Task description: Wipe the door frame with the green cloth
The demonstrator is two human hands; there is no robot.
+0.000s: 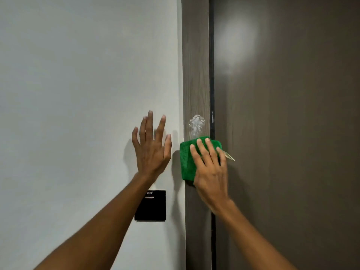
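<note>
The door frame (196,75) is a vertical grey-brown wood-grain strip between the white wall and the dark door. A patch of white foam (196,123) sits on it at mid height. Just below the foam, the folded green cloth (187,160) lies flat against the frame, pressed there by my right hand (211,172) with its fingers spread over it. A small pale tag sticks out of the cloth on the right. My left hand (152,147) rests flat on the wall left of the frame, fingers apart, holding nothing.
The white wall (78,94) fills the left half. A black square card-slot panel (150,206) is mounted on it below my left hand. The dark brown door (292,133) fills the right side, with a narrow black gap (212,75) between it and the frame.
</note>
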